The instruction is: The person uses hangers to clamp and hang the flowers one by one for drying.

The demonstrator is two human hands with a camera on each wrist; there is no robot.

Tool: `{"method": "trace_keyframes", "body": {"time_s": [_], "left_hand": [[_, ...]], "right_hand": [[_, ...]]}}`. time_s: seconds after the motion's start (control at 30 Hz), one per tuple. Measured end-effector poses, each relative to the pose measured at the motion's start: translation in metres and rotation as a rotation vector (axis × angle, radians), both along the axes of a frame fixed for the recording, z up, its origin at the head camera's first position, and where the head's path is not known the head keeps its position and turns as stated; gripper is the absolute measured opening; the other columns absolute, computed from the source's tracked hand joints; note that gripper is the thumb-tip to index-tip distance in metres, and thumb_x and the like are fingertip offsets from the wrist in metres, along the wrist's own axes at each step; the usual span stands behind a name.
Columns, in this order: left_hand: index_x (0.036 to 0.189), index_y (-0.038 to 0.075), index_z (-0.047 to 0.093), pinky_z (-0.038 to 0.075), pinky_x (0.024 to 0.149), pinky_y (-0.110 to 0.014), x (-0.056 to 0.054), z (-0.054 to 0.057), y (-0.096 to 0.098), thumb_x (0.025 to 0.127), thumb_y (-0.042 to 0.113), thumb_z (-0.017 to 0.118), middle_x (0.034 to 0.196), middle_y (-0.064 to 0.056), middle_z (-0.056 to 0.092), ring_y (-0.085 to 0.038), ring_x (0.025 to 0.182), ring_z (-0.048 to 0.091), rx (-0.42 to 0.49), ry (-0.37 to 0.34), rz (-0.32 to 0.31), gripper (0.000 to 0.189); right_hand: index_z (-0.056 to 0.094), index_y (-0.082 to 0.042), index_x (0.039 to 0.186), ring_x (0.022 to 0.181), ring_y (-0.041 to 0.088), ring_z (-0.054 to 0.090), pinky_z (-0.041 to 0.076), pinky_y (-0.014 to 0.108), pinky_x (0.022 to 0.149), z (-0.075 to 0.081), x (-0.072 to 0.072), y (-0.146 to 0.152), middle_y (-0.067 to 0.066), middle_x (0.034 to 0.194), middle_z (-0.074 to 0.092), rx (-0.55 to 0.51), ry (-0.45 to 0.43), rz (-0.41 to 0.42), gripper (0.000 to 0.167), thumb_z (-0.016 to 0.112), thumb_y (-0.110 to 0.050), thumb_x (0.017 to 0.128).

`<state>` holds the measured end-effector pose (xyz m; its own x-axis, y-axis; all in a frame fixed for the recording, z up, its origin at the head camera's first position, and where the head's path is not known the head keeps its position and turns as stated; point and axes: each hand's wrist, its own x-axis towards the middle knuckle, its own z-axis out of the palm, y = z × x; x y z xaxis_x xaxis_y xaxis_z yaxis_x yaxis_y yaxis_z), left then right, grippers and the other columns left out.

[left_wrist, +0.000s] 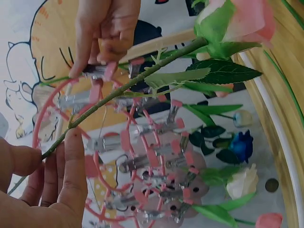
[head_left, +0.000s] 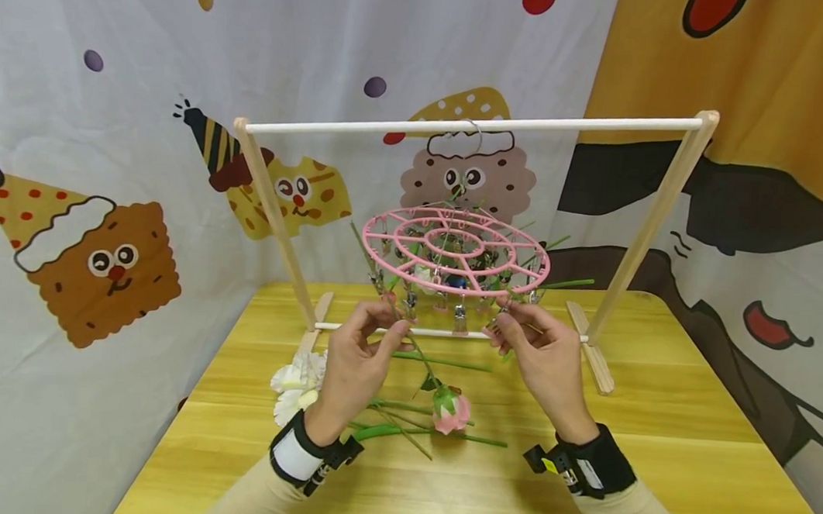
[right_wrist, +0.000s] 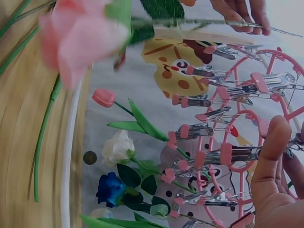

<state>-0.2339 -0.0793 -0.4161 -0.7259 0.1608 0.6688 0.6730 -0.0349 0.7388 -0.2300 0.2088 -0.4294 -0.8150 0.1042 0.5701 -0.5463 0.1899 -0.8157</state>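
Observation:
My left hand (head_left: 359, 355) pinches the thin stem (left_wrist: 118, 90) of a pink rose (head_left: 451, 413) between thumb and fingers. The bloom points down over the table, with a dark green leaf (left_wrist: 228, 71) on its stem. On the other side, my right hand (head_left: 549, 361) pinches a metal clip (left_wrist: 97, 71) with pink tips, at the near right of a round pink clip hanger (head_left: 455, 291). In the right wrist view my fingers hide most of that clip. From other clips hang a blue rose (right_wrist: 110, 187), a white flower (right_wrist: 118, 148) and a pink tulip (right_wrist: 103, 98), heads down.
The hanger hangs by a hook from the white bar (head_left: 362, 126) of a wooden stand (head_left: 647, 223). White flowers (head_left: 298, 383) and several green stems (head_left: 482, 441) lie on the wooden table (head_left: 663, 379). A cartoon-printed curtain (head_left: 311, 42) closes off the back.

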Motion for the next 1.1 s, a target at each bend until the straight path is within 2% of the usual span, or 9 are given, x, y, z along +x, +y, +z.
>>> {"method": "trace_keyframes", "body": {"time_s": [0.2, 0.43, 0.67, 0.87, 0.97, 1.1], "left_hand": [[0.122, -0.008, 0.065, 0.076, 0.082, -0.042, 0.003, -0.004, 0.013, 0.115, -0.006, 0.067, 0.118, -0.030, 0.070, -0.021, 0.107, 0.080, 0.031, -0.003, -0.060, 0.007], [0.120, -0.008, 0.065, 0.076, 0.082, -0.041, 0.004, -0.006, 0.023, 0.114, -0.008, 0.067, 0.113, -0.031, 0.070, -0.013, 0.103, 0.080, 0.048, 0.007, -0.085, 0.006], [0.120, -0.006, 0.066, 0.076, 0.087, -0.043, 0.006, -0.009, 0.029, 0.114, -0.004, 0.069, 0.114, -0.030, 0.073, -0.009, 0.103, 0.081, 0.038, -0.020, -0.065, 0.007], [0.117, -0.005, 0.066, 0.074, 0.088, -0.056, 0.006, -0.010, 0.033, 0.114, -0.003, 0.071, 0.112, -0.029, 0.075, -0.012, 0.103, 0.082, 0.050, -0.036, -0.055, 0.006], [0.115, -0.004, 0.067, 0.075, 0.088, -0.053, 0.007, -0.010, 0.035, 0.113, -0.002, 0.073, 0.111, -0.028, 0.077, -0.015, 0.102, 0.083, 0.051, -0.050, -0.046, 0.007], [0.115, -0.001, 0.069, 0.076, 0.088, -0.046, 0.008, -0.010, 0.039, 0.112, 0.000, 0.076, 0.111, -0.027, 0.081, -0.020, 0.100, 0.085, 0.043, -0.063, -0.038, 0.007]], "right_hand": [[0.080, 0.007, 0.131, 0.077, 0.008, 0.083, 0.066, 0.023, 0.066, 0.001, 0.002, -0.002, -0.008, 0.096, 0.088, -0.014, -0.006, 0.013, 0.023, 0.080, -0.001, 0.109], [0.078, 0.013, 0.128, 0.083, 0.012, 0.086, 0.070, 0.025, 0.075, 0.001, 0.001, -0.004, -0.010, 0.102, 0.089, -0.050, -0.008, 0.068, 0.021, 0.079, 0.002, 0.109], [0.085, 0.003, 0.124, 0.081, 0.009, 0.081, 0.068, 0.023, 0.077, 0.002, 0.002, -0.005, -0.013, 0.101, 0.086, -0.015, -0.037, 0.020, 0.017, 0.082, 0.001, 0.107], [0.085, 0.004, 0.120, 0.080, 0.015, 0.083, 0.069, 0.024, 0.077, 0.004, 0.002, -0.005, -0.013, 0.099, 0.086, 0.011, -0.059, 0.035, 0.013, 0.082, -0.001, 0.108], [0.084, 0.006, 0.119, 0.080, 0.016, 0.083, 0.069, 0.024, 0.077, 0.004, 0.003, -0.005, -0.012, 0.097, 0.086, 0.012, -0.060, 0.044, 0.014, 0.082, 0.000, 0.108], [0.085, 0.006, 0.117, 0.079, 0.012, 0.082, 0.067, 0.023, 0.077, 0.005, 0.004, -0.005, -0.011, 0.094, 0.086, 0.008, -0.037, 0.031, 0.011, 0.082, 0.002, 0.107]]}}
